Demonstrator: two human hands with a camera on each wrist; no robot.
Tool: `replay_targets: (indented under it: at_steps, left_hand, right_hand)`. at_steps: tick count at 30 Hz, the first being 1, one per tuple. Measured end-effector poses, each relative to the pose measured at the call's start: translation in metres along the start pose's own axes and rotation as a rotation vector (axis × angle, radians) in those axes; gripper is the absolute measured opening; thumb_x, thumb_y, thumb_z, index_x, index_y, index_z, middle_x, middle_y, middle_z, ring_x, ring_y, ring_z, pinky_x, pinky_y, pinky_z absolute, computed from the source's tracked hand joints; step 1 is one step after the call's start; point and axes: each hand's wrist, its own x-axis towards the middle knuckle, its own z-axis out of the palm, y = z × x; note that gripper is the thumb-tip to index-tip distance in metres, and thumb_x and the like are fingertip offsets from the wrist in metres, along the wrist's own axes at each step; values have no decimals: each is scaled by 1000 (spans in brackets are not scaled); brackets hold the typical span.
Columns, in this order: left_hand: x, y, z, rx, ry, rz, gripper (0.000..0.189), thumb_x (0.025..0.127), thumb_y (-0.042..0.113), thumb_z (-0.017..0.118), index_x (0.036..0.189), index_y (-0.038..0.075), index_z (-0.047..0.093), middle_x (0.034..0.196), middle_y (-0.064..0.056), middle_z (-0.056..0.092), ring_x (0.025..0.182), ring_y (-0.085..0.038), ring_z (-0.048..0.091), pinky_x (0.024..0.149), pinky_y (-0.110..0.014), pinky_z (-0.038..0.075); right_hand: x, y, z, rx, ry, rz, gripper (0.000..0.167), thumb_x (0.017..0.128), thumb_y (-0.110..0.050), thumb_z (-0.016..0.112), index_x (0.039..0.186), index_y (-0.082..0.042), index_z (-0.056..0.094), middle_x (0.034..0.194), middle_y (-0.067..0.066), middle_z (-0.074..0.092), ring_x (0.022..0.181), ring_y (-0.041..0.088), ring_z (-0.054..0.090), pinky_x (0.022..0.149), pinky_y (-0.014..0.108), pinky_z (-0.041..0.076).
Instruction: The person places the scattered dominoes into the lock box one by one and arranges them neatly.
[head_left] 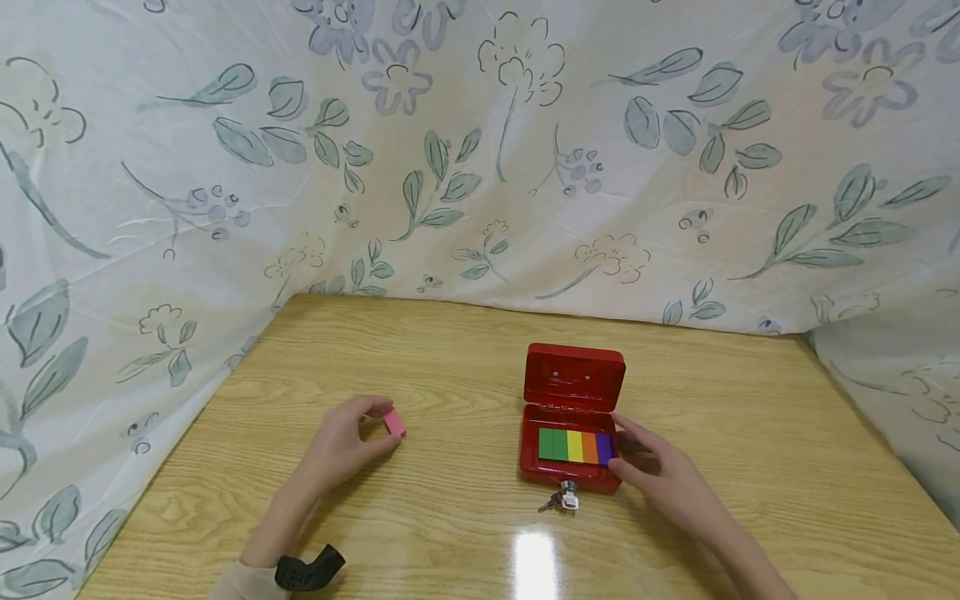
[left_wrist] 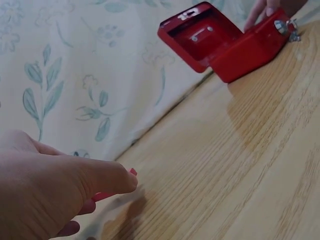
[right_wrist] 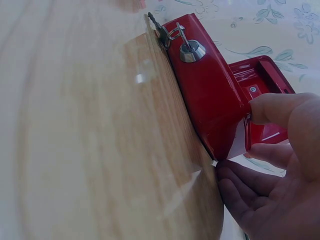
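Observation:
A small pink block point(head_left: 394, 422) is pinched between the thumb and fingers of my left hand point(head_left: 345, 443), low over the left part of the table. In the left wrist view, the thumb covers most of that block point(left_wrist: 102, 195). To the right stands a red cash box point(head_left: 531, 468) with its lid point(head_left: 573, 377) raised. Inside it, two green blocks point(head_left: 553, 444), a yellow one point(head_left: 575, 447), an orange one point(head_left: 589, 448) and a purple one point(head_left: 603, 448) lie side by side. My right hand point(head_left: 663, 479) grips the box's right side, thumb at the front corner point(right_wrist: 270, 107).
Keys point(head_left: 553, 502) hang from the lock point(head_left: 569, 487) on the box's front. Wooden table point(head_left: 450, 517) lies between the hands, and a floral cloth point(head_left: 465, 150) hangs along its back and sides. A black wrist device point(head_left: 307, 572) sits at the left sleeve.

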Motion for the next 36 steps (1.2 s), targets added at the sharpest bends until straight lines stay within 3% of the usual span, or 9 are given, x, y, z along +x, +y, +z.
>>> replay_targets:
  at_steps: [16,22,30,36]
  left_hand:
    - [0,4,2,20,4,41,47,76,11,88,117,0,68,106,-7,70,98,-24,67,83,-45,55]
    - [1,5,2,21,-7,25,47,78,14,88,117,0,68,107,-7,70,101,-23,66,85,-44,55]
    - [7,5,1,25,-10,13,47,80,16,86,119,0,67,110,-8,69,102,-24,65,86,-44,54]
    - [4,1,5,34,-4,34,46,79,15,87,118,0,68,109,-8,70,101,-25,66,85,-45,54]
  right_hand:
    - [-1,-1,1,-1,5,20,66,95,-27,70,153,-13,41,140,20,54,121,37,58,94,49,52]
    - [0,0,1,-7,-2,30,67,96,-27,69,154,-14,40,141,19,54,122,36,57,95,49,51]
    - [5,-1,-2,-9,5,-13,66,97,-27,68,154,-12,39,140,20,54,120,37,58,94,50,51]
    - [4,2,1,-21,-1,-7,67,96,-28,69,155,-14,39,140,19,54,121,37,58,95,51,51]
